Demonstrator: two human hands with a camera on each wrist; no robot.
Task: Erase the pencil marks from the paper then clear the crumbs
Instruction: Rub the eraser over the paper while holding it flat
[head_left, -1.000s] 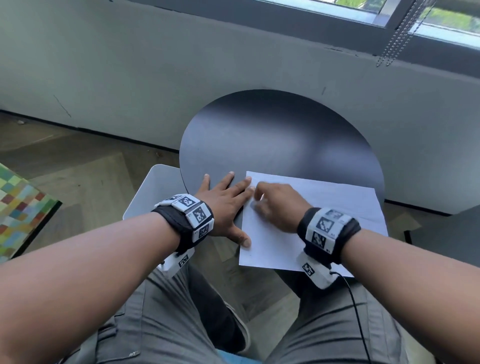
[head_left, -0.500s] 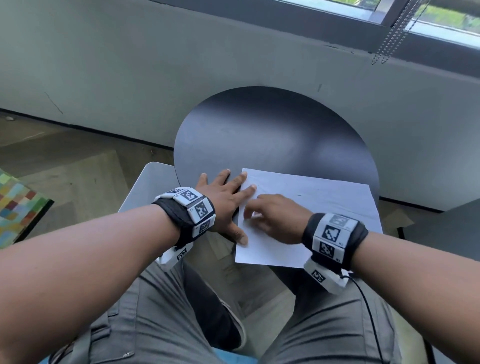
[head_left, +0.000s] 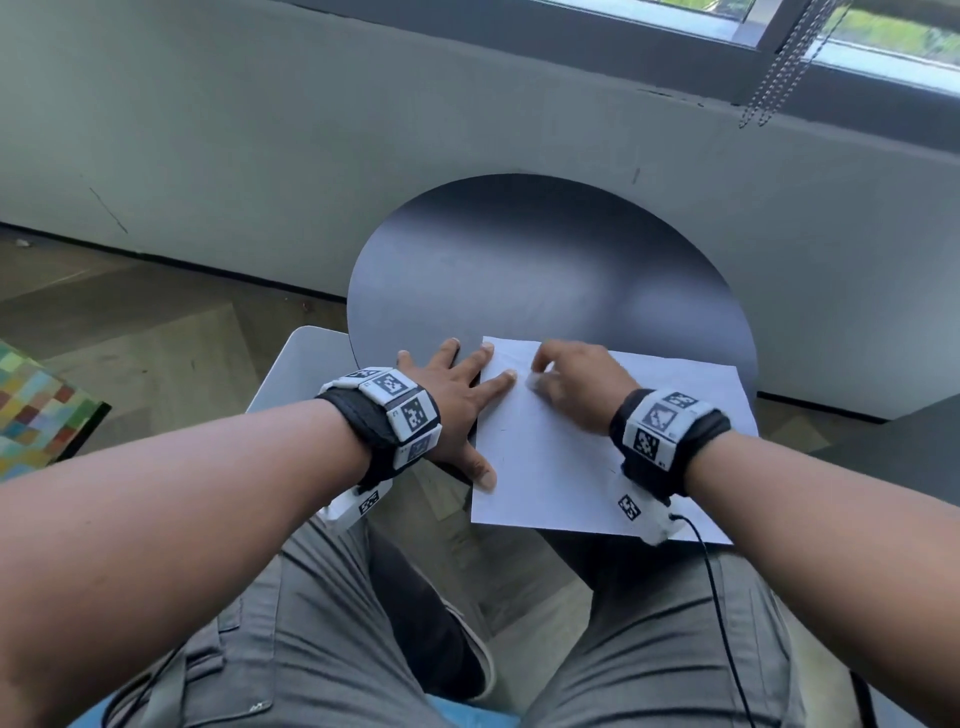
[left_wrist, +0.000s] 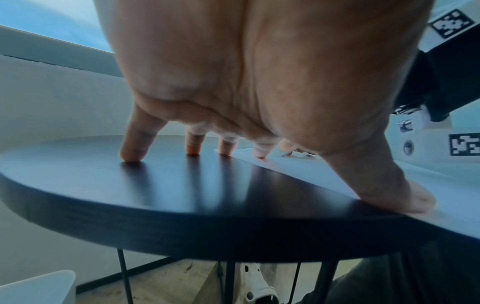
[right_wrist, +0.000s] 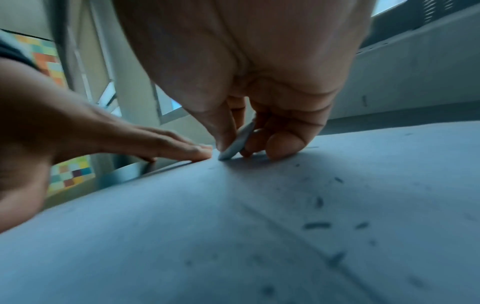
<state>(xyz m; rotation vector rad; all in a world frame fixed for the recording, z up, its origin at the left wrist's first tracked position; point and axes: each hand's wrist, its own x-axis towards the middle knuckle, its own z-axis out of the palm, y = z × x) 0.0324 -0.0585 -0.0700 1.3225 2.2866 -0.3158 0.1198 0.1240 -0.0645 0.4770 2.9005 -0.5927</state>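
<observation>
A white sheet of paper (head_left: 571, 457) lies on the near edge of a round black table (head_left: 545, 270), its near part overhanging my lap. My left hand (head_left: 462, 395) lies flat with spread fingers, pressing the paper's left edge and the tabletop. My right hand (head_left: 576, 384) pinches a small pale eraser (right_wrist: 237, 142) between thumb and fingers, its tip on the paper near the far left corner. Dark eraser crumbs (right_wrist: 317, 225) lie scattered on the sheet in the right wrist view. In the left wrist view the left fingertips (left_wrist: 131, 156) press on the table (left_wrist: 182, 195).
A grey wall (head_left: 363, 130) under a window stands right behind the table. A white chair seat (head_left: 301, 364) is at the left beside the table, and a colourful checked object (head_left: 36, 410) lies on the wooden floor further left. My grey-trousered legs are below the table.
My right hand with the eraser has moved from near my left fingertips down the sheet and back up toward the far left corner. The left hand has stayed pressing the paper's edge.
</observation>
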